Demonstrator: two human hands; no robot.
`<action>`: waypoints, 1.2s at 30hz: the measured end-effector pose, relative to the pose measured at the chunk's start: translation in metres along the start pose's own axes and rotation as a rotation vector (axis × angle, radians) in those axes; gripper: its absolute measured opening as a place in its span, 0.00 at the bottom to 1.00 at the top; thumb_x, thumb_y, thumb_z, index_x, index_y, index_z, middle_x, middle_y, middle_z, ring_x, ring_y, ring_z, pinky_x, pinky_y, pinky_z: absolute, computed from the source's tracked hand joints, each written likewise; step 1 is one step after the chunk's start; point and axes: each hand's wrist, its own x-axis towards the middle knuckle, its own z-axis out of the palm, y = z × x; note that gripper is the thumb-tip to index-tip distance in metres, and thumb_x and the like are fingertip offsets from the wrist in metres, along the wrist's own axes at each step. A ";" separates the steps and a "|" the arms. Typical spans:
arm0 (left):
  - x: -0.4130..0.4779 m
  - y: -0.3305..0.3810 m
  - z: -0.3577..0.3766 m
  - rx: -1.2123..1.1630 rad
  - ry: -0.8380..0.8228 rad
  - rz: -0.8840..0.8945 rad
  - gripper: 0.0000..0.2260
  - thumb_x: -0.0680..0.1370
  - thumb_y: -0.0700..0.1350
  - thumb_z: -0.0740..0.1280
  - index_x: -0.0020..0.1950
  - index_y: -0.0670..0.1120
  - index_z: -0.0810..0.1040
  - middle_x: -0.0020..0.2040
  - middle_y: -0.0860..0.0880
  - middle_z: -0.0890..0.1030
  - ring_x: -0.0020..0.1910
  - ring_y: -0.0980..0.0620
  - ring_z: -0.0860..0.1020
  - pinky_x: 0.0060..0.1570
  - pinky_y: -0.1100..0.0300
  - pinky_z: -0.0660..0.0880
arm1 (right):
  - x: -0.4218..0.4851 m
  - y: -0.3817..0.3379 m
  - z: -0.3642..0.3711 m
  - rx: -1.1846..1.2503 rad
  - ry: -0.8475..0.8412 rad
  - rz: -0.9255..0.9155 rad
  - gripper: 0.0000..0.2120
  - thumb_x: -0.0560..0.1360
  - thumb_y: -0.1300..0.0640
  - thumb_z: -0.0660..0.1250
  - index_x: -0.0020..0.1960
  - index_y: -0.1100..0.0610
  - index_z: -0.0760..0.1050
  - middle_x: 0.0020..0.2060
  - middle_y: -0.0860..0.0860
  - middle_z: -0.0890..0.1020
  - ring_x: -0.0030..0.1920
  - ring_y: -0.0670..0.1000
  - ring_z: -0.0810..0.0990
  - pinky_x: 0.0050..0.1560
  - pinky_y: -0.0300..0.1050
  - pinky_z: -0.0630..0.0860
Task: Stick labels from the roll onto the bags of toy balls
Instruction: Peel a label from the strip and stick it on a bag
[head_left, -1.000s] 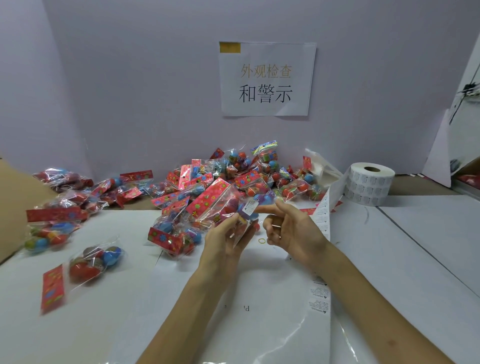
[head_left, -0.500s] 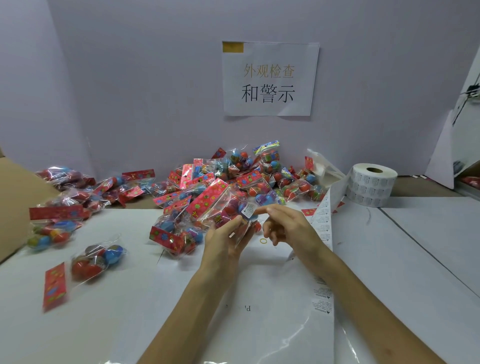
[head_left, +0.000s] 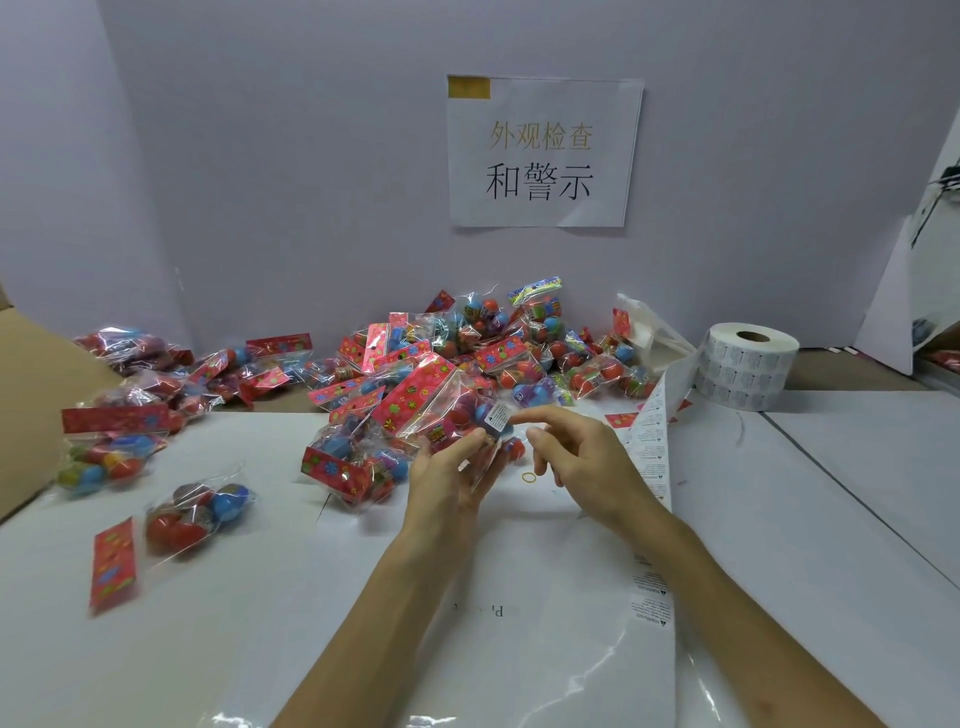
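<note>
Bag (head_left: 436, 400): crinkly clear film, red header, glossy balls; gripped by left hand (head_left: 451, 470) over white table (head_left: 857, 499). Label (head_left: 497, 415): white rectangle on it, touched by right hand (head_left: 579, 460), forefinger straight. Roll (head_left: 744, 371) at right; lilac wall (head_left: 260, 156).

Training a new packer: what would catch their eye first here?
The bright heap of bagged balls at the back, under a printed sign. Nearer, the left hand grips one bag while the right hand touches its white label; the label roll stands far right.
</note>
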 end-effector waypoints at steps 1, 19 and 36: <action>0.000 0.000 0.000 0.001 0.003 0.002 0.22 0.80 0.34 0.66 0.73 0.31 0.69 0.66 0.32 0.79 0.55 0.44 0.82 0.53 0.57 0.83 | 0.000 0.001 0.000 -0.036 0.012 -0.012 0.12 0.82 0.58 0.64 0.57 0.44 0.82 0.30 0.45 0.79 0.28 0.42 0.76 0.34 0.31 0.71; 0.004 -0.002 -0.001 0.036 -0.008 0.012 0.16 0.80 0.35 0.66 0.67 0.31 0.75 0.57 0.36 0.84 0.47 0.48 0.87 0.47 0.59 0.83 | 0.002 0.010 -0.005 -0.219 0.154 -0.002 0.12 0.81 0.60 0.64 0.55 0.49 0.85 0.31 0.42 0.80 0.32 0.43 0.78 0.32 0.35 0.73; -0.002 -0.006 0.002 0.335 -0.194 0.018 0.23 0.72 0.47 0.76 0.65 0.41 0.78 0.55 0.42 0.86 0.55 0.43 0.85 0.48 0.57 0.82 | 0.004 0.001 -0.004 0.207 0.046 0.124 0.05 0.78 0.54 0.71 0.49 0.55 0.83 0.36 0.49 0.84 0.33 0.48 0.80 0.36 0.42 0.79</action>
